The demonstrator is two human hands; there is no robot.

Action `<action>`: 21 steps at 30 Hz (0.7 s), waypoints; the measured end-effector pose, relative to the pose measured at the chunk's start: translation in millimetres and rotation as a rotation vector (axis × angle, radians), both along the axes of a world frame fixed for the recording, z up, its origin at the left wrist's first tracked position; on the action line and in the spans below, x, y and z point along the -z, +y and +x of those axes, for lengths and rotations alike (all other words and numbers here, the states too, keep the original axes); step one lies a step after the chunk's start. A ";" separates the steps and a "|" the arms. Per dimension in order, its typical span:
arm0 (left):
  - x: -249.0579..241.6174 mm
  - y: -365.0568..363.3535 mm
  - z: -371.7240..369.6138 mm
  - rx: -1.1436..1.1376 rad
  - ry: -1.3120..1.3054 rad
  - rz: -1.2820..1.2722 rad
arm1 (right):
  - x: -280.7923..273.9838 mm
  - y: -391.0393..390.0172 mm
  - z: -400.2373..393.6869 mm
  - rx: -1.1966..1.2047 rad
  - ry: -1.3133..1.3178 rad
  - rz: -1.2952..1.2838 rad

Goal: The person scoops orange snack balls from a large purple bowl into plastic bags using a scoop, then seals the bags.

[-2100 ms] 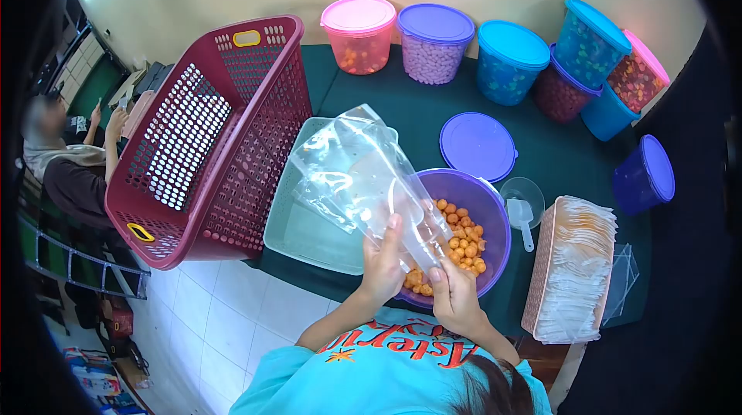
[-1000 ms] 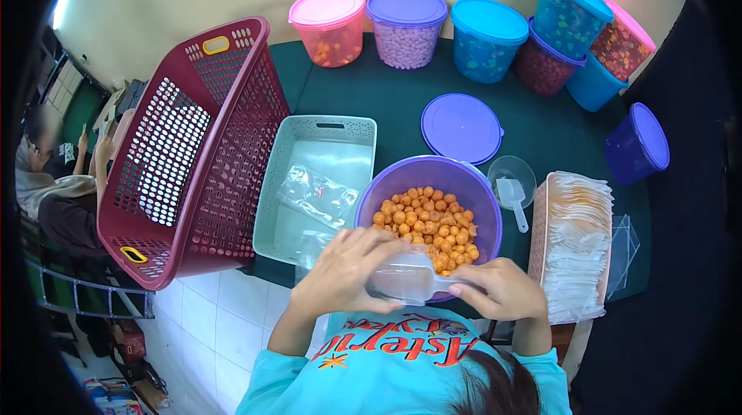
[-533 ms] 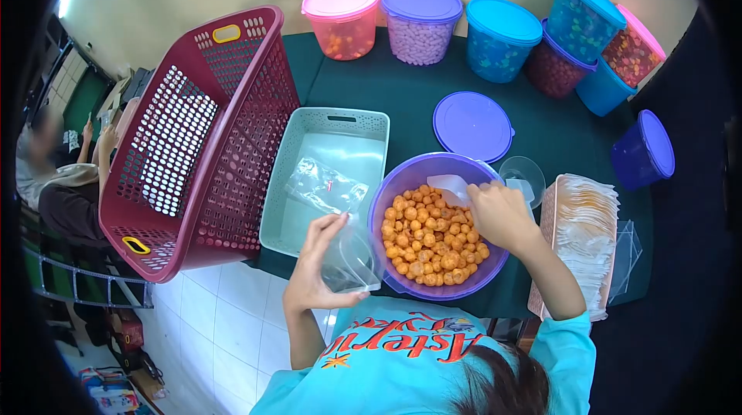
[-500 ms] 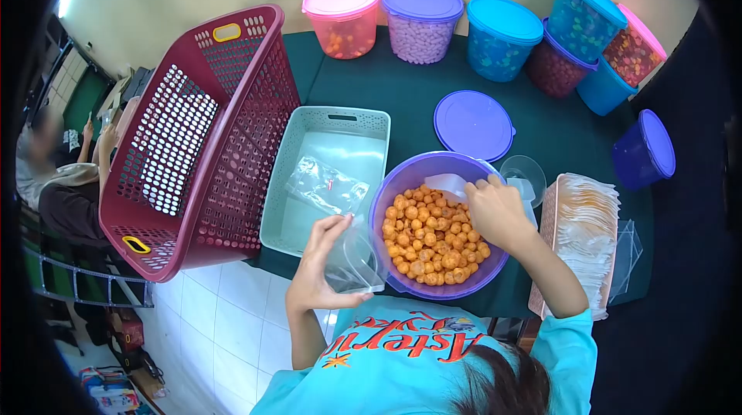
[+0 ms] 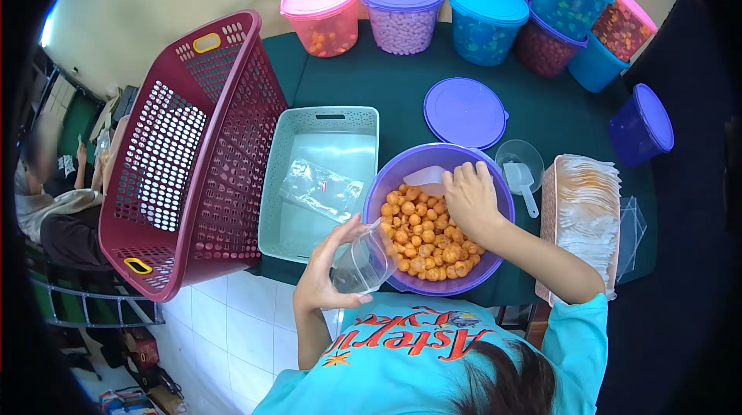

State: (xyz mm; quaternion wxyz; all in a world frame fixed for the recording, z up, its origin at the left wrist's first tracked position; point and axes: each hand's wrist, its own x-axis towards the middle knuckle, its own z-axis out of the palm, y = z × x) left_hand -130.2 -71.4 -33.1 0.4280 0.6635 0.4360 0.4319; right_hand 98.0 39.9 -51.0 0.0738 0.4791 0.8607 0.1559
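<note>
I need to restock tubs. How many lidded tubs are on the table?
7: pink tub, purple tub, blue tub along the back; four clustered right. Others may be hidden.

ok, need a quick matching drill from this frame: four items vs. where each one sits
Items:
1 white scoop
2 clear bag
3 purple lid
4 maroon basket

Places:
A flat on the green cloth behind the bowl
B tilted at the table's left edge
C in the right hand, over the orange balls
D held open in the left hand

Pairs: 1-C, 2-D, 3-A, 4-B
</note>
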 end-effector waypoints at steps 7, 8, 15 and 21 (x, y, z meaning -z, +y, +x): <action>4.0 3.5 -7.6 0.030 -0.002 -0.065 | -4.1 -1.6 -0.6 -0.176 0.281 -0.170; 4.8 3.6 -9.6 0.042 0.012 -0.068 | -7.0 -3.2 -1.4 -0.178 0.355 -0.246; 3.5 3.1 -9.8 0.065 0.006 -0.067 | -19.8 2.4 4.6 -0.196 0.371 -0.622; 3.6 1.3 -8.3 0.065 0.004 -0.035 | -36.7 1.9 9.9 -0.186 0.307 -0.838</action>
